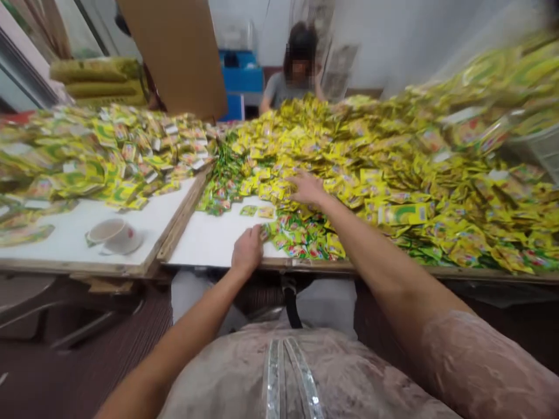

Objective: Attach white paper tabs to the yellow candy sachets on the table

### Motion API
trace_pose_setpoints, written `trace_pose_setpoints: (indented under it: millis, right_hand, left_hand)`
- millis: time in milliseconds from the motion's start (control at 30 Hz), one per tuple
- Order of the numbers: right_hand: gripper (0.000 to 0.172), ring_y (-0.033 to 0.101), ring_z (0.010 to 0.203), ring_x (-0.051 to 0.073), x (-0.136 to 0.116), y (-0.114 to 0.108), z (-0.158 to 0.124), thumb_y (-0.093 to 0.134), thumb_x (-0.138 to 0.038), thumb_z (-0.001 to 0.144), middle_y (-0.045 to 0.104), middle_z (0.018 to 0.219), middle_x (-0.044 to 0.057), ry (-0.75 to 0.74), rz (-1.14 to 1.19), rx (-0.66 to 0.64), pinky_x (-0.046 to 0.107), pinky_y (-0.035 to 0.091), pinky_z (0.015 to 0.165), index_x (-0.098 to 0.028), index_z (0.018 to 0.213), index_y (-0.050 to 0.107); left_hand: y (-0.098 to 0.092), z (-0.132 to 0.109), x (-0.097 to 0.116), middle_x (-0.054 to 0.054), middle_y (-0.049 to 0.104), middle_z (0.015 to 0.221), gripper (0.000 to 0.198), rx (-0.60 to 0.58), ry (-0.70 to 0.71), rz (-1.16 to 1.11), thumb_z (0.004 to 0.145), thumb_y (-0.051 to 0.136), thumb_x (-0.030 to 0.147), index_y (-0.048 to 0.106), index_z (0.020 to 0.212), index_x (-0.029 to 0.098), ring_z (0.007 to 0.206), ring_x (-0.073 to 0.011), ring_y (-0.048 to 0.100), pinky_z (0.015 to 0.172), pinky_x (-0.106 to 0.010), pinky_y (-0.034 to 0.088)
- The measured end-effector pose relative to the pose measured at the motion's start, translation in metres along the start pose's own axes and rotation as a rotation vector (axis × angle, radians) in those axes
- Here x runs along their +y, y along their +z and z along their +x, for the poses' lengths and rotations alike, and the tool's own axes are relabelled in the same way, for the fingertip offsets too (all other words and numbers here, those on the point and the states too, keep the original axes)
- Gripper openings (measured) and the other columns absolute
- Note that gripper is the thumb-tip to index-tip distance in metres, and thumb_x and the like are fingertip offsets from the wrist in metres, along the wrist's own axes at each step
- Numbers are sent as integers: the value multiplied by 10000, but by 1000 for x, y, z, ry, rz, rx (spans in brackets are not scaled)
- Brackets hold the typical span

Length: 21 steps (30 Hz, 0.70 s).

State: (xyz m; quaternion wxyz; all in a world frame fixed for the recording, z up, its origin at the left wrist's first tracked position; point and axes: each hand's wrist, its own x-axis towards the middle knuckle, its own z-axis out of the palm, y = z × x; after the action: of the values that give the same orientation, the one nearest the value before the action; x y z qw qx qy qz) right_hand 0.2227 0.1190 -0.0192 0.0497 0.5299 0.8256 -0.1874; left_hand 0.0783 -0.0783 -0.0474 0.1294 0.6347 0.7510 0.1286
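Observation:
My left hand is near the front edge of the white tabletop, its fingers curled closed on a small green sachet. Beside it lies a heap of green and red sachets. My right hand reaches forward with its fingers apart, touching the near slope of a large pile of yellow sachets. Between the two hands, a single yellow sachet and a green sachet lie flat on the white surface.
A wooden divider strip separates the left section, where a white mug stands before another sachet pile. Across the table sits another person. A cardboard sheet leans behind, and a white basket is at right.

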Motion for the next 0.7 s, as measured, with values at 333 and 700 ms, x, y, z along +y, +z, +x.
trace_pose_setpoints:
  millis: [333,700]
  right_hand:
    - [426,232,1332,308,26,54,-129,398,-413,915,383,1422,111,-35,5,334,476,166,1050,-201,1271,498]
    - [320,366,1231,310,41,71,-144,451,-264,891,526,1273,138,-24,26,540,506,338,989,-174,1175,568]
  left_hand:
    - [-2,4,-7,-50,684,889,222,103,-228,-218,896,462,226,565,1080,155,766,-180,634,714,-253,418]
    - [-11,19,0,-56,695,761,276,-261,-271,-191,871,431,249,580,1099,201,736,-231,654,623,-263,407]
